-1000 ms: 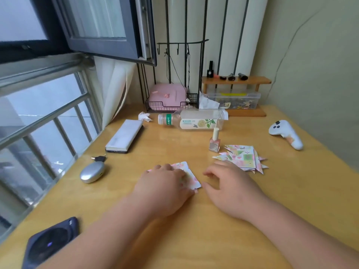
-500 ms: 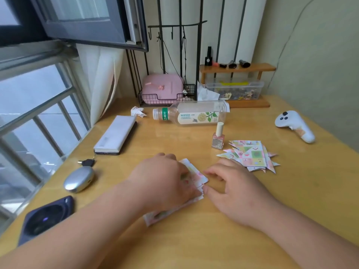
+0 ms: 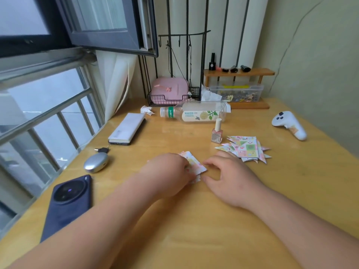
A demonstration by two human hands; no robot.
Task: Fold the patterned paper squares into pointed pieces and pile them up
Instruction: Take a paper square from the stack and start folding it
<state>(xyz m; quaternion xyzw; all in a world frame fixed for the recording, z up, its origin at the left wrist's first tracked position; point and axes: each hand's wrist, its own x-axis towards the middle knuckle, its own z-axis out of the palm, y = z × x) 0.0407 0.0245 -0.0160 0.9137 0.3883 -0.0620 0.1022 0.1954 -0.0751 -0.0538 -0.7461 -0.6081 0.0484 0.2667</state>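
Near desk [image 3: 194, 235] lies open; nail polish bottle [image 3: 217, 133], folded pile [image 3: 246, 150] and toppled drink bottle [image 3: 196, 114] crowd beyond.

The wooden table [image 3: 310, 181] carries a phone [image 3: 68, 204] at 8 o'clock and a bottle [image 3: 194, 113] at 12 o'clock. Folded pieces [image 3: 245, 149] lie piled at 1 o'clock.

A clear drink bottle [image 3: 194, 113] lies on its side, with nail polish [image 3: 217, 132] just before it, a white controller [image 3: 289, 124] to its right and a phone [image 3: 68, 202] well front-left.

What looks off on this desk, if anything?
The drink bottle lies on its side at the back of the desk, a crumpled tissue left of its cap. A crack runs up the right-hand wall. The folded pile is fanned, not squared.
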